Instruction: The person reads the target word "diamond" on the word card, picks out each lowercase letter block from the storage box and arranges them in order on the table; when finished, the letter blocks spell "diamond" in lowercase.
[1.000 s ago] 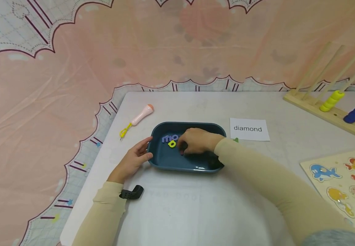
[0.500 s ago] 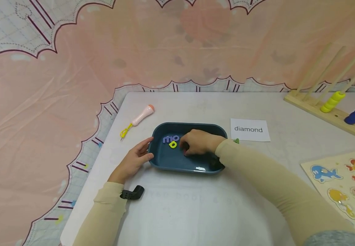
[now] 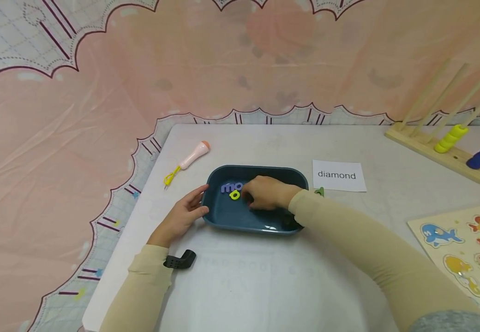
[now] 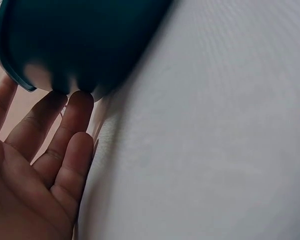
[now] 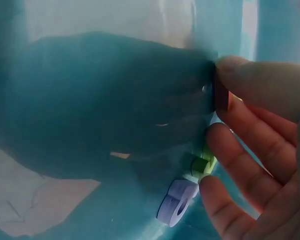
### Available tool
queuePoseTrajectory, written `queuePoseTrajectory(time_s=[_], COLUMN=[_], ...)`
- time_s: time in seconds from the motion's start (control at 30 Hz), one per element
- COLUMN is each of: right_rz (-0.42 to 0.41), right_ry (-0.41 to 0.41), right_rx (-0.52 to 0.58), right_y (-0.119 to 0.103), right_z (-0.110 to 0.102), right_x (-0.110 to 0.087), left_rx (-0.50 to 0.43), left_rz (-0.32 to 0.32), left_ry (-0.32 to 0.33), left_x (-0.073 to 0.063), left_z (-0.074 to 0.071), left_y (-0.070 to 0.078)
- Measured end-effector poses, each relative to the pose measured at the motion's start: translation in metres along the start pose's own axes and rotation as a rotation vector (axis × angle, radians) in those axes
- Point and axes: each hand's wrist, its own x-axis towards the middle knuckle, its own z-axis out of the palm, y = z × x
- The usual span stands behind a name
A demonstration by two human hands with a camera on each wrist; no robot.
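Inside the dark blue tray (image 3: 240, 228), my right hand (image 3: 269, 193) pinches a small dark red piece (image 5: 221, 95) between thumb and index finger, low over the bottom; its shape is mostly hidden. Just left of those fingers lie a purple letter m (image 3: 227, 188), a purple o (image 3: 238, 186) partly covered by the hand, and a yellow letter (image 3: 234, 195). My left hand (image 3: 179, 219) touches the tray's left end, its fingertips (image 4: 80, 102) against the outer wall. A green letter (image 3: 320, 191) shows just beyond the right sleeve, outside the tray.
A white card (image 3: 339, 175) reading "diamond" lies right of the tray. Behind left is a pink-handled tool (image 3: 194, 156) with a yellow end. On the right stand a wooden peg rack (image 3: 439, 154) with yellow and blue beads, and an animal puzzle board (image 3: 431, 214) nearer me.
My right hand has shifted slightly left, now overlapping the purple o. The bit of red that showed under its fingertips is hidden in the head view. The left hand stays at the tray.
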Motion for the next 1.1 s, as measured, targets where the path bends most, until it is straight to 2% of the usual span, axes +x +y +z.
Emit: queuePoseTrajectory(time_s=[0.27,0.47,0.57,0.8,0.97,1.1], right_rz=[-0.047,-0.049,-0.065,-0.045,-0.040,-0.005], right_ry=[0.066,0.096,0.129,0.220,0.336,0.372], right_rx=[-0.007,0.031,0.016,-0.004,0.003,-0.004], right_y=[-0.002,-0.008,-0.008,-0.005,0.006,0.018], right_z=[-0.018,-0.036,-0.042,-0.056,-0.064,-0.065], right_x=[-0.007,-0.023,-0.031,-0.058,-0.081,-0.099], left_rx=[0.021,0.021,0.014,0.010,0.013,0.017], left_rz=[-0.001,-0.002,-0.009,-0.012,-0.013,-0.014], left_ry=[-0.002,-0.004,-0.003,-0.002,-0.002,-0.008], left_x=[-0.001,-0.001,-0.001,-0.002,-0.001,0.000], left_z=[0.000,-0.001,-0.001,-0.001,0.000,0.000], left_y=[0.000,0.000,0.000,0.001,0.002,0.004])
